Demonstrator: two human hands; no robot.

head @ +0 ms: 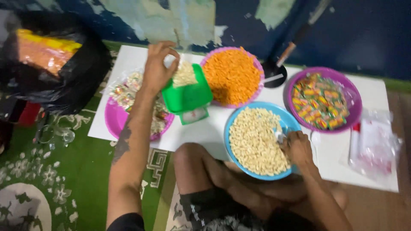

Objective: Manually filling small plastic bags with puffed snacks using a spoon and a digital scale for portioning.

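My left hand pinches the top of a small clear bag of pale puffed snacks, which rests on a green kitchen scale. My right hand is closed on a small scoop at the right rim of a blue bowl full of the same pale snacks. Behind my left forearm sits a pink bowl of wrapped sweets.
A pink bowl of orange snacks and a purple bowl of wrapped candies stand at the back on a white board. Clear plastic bags lie at right. A black bag sits at left on the green carpet.
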